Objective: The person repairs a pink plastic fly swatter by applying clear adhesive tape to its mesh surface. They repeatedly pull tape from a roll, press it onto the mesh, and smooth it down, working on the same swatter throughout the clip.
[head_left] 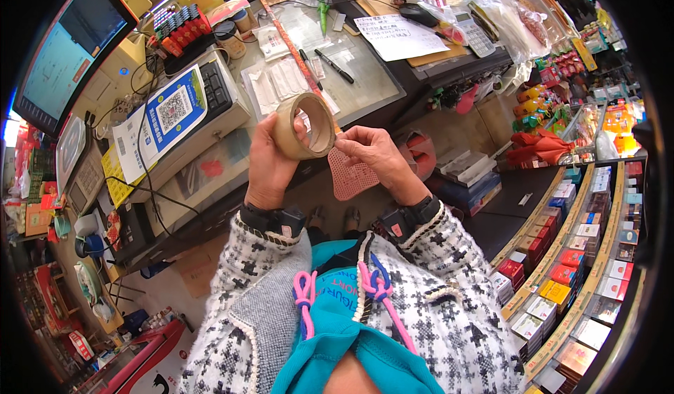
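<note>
My left hand is wrapped round a wide roll of tan packing tape, its open core facing up and to the right. Close beside the roll, my right hand pinches at the neck of a pink fly swatter. The swatter's perforated head hangs below these fingers, beyond the desk edge. Its long orange-red handle seems to run away from me across the desk, partly hidden behind the roll. I cannot tell whether a tape end is also between my right fingertips.
On the desk lie a black pen, small white packets, a green tool, a handwritten sheet, a mouse and a calculator. A monitor stands left. Shelves of small boxes curve along the right.
</note>
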`<state>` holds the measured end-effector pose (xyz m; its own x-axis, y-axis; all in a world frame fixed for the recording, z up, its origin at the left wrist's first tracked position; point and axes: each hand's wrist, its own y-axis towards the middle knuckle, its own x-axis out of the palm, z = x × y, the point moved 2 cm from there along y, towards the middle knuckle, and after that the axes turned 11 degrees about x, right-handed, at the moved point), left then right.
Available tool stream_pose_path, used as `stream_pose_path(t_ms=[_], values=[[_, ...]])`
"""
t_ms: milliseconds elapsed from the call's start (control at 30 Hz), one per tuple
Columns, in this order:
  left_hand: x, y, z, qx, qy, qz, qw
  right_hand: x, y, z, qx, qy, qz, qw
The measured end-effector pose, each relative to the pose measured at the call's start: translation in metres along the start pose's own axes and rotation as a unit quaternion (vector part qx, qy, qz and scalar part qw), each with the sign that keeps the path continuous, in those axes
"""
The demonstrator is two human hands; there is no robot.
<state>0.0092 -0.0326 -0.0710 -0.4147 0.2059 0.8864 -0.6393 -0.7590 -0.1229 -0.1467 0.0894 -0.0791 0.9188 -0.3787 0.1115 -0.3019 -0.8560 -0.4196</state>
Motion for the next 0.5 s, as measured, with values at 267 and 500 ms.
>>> stream_pose_path(t_ms=[267, 500], values=[[0.008, -0.013, 0.000, -0.060, 0.098, -0.093, 0.989, -0.018, -0.001, -0.021, -0.276, -0.320, 0.250, 0.871], [0.017, -0.038, 0.017, -0.137, 0.249, -0.218, 0.934, -0.045, -0.001, -0.056, -0.426, -0.416, 0.412, 0.690]])
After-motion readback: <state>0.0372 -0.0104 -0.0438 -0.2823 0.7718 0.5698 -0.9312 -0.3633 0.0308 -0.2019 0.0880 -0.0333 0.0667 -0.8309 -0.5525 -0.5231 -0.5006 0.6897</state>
